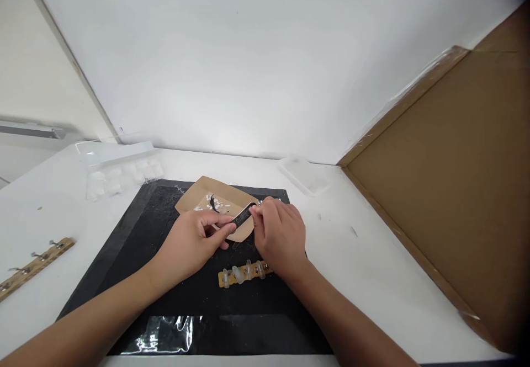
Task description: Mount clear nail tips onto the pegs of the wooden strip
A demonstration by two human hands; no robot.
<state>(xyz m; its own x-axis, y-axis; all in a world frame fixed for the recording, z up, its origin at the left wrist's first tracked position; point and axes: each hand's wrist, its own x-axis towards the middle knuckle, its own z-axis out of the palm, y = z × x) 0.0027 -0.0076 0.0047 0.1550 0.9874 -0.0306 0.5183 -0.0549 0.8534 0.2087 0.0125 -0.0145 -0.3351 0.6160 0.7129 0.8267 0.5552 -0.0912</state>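
My left hand pinches the lower left end of a short black strip between thumb and fingers. The strip has a pale edge and may be a nail file; I cannot be sure. At its upper right end, which looks curled, the thumb and fingers of my right hand are closed on it. Behind my hands lies a brown paper tray with small white bits and a dark scrap inside. Nearer to me, a wooden bar bears several clear nail tips, its right end partly hidden by my right hand.
A black mat covers the middle of the white table. At the left lies another wooden bar with metal clips. A clear bag of white pieces and a translucent tray stand at the back. Cardboard walls the right side.
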